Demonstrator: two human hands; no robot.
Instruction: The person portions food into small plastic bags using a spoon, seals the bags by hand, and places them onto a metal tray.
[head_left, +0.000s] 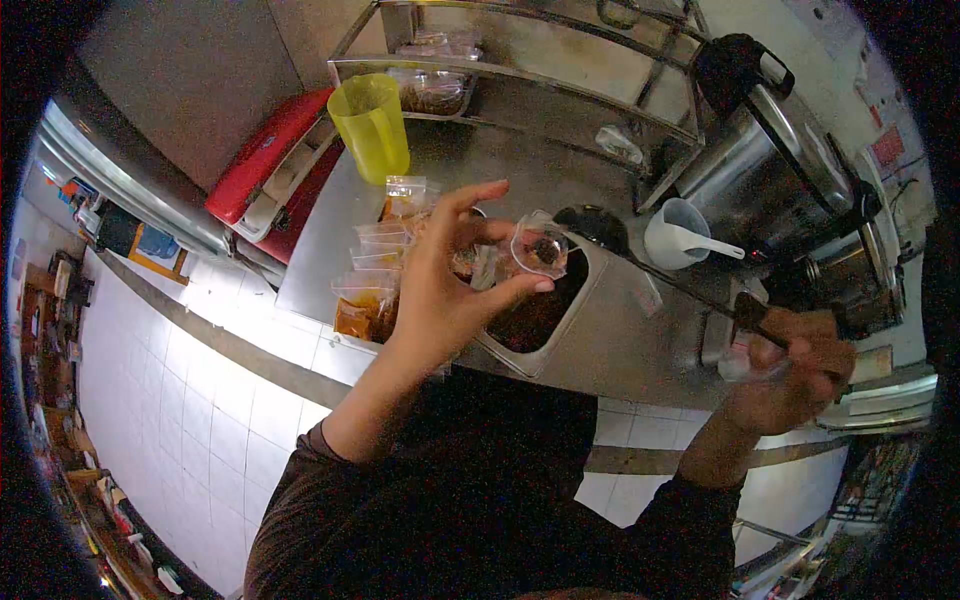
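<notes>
My left hand [450, 270] is closed on the rim of a small clear plastic bag [540, 246], whose rounded mouth faces up toward me. In my right hand [790, 375] is the long handle of a black ladle [592, 226]; its bowl is just right of the bag, and I cannot tell whether they touch. Below the bag, a metal container [560, 335] with dark contents is set at the counter's front edge, partly covered by my left hand. Several filled zip bags [368, 300] with orange-brown contents stand left of my left hand.
A yellow pitcher [372, 130] stands behind the zip bags, beside a red appliance [275, 165]. On the right are a white handled measuring cup [680, 235] and large metal pots [765, 165]. A metal rack [520, 72] spans the back of the steel counter [625, 330], with more packed bags under it.
</notes>
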